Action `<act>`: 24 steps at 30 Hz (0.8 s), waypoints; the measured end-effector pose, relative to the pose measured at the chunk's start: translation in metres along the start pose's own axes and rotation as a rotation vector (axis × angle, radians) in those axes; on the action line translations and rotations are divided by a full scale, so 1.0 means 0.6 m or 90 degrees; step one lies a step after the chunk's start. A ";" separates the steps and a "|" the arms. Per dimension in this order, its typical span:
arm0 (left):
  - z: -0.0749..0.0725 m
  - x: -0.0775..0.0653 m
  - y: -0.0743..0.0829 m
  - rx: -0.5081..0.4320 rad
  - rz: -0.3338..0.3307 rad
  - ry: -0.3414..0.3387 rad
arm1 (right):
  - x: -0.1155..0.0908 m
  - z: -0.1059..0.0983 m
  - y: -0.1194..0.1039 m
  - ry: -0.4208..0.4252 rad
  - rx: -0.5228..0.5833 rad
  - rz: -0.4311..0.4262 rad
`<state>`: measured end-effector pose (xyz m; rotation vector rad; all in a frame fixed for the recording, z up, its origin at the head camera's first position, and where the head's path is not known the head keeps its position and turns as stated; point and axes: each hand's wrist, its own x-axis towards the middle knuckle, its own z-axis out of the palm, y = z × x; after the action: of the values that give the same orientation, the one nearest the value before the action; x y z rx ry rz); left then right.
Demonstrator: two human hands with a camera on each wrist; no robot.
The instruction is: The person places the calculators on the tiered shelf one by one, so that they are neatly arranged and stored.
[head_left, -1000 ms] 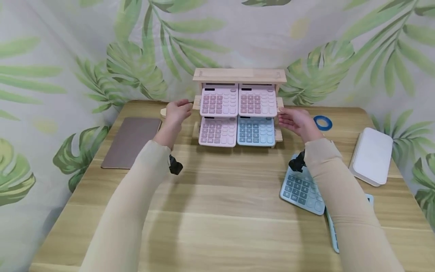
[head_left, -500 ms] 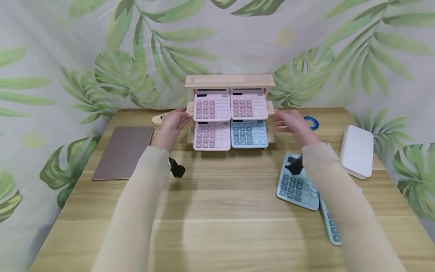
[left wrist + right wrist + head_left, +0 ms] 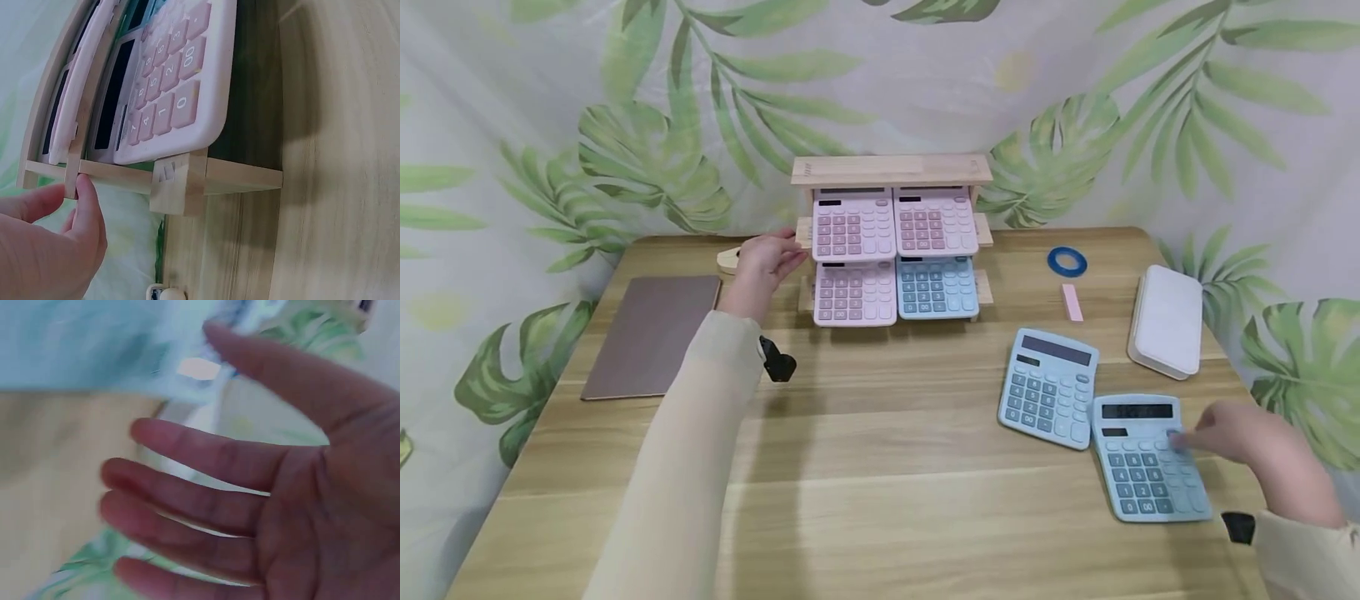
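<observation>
A small two-tier wooden rack (image 3: 891, 171) stands at the back of the table. Two pink calculators (image 3: 853, 225) fill its upper tier; below are a pink calculator (image 3: 854, 293) and a blue calculator (image 3: 937, 287). My left hand (image 3: 765, 267) pinches the left end of the upper crossbar (image 3: 72, 181) between thumb and finger, as the left wrist view shows. Over at the right, my right hand (image 3: 1247, 433) reaches the right side of a blue calculator (image 3: 1150, 467) lying on the table. In the right wrist view its fingers (image 3: 206, 456) are spread and extended, the thumb near the calculator's edge.
Another blue calculator (image 3: 1048, 387) lies just left of that one. Behind are a blue tape ring (image 3: 1067, 262), a small pink strip (image 3: 1072, 302) and a white case (image 3: 1167, 322). A brown notebook (image 3: 651, 337) and a pale wooden object (image 3: 727, 261) lie at the left.
My right hand has left the rack's right side and come across to the blue calculator at the front right. The left hand has stayed at the rack; the head view has shifted.
</observation>
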<state>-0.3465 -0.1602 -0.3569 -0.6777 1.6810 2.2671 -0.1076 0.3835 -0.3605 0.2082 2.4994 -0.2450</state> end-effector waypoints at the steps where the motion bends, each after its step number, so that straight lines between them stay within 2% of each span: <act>1: -0.001 0.000 0.000 0.000 -0.008 -0.002 | 0.000 0.013 0.013 -0.028 0.014 0.014; 6: 0.002 -0.002 0.003 0.014 -0.019 -0.012 | -0.005 0.074 0.044 -0.133 0.106 0.079; 9: 0.002 -0.004 0.006 0.012 -0.020 -0.011 | -0.010 0.097 0.048 -0.151 0.155 0.105; 12: -0.003 -0.005 0.010 -0.007 -0.032 -0.001 | -0.014 0.111 0.047 -0.139 0.197 0.116; 16: -0.006 -0.004 0.016 -0.020 -0.039 0.009 | -0.014 0.121 0.057 -0.123 0.251 0.084; 19: -0.005 -0.003 0.017 -0.018 -0.045 0.011 | -0.014 0.125 0.078 -0.121 0.307 0.046; 24: -0.001 -0.001 0.014 -0.016 -0.056 0.007 | -0.014 0.140 0.129 -0.112 0.503 0.006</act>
<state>-0.3495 -0.1634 -0.3494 -0.7549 1.5968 2.2314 -0.0377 0.4390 -0.4325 0.4859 2.1049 -1.1854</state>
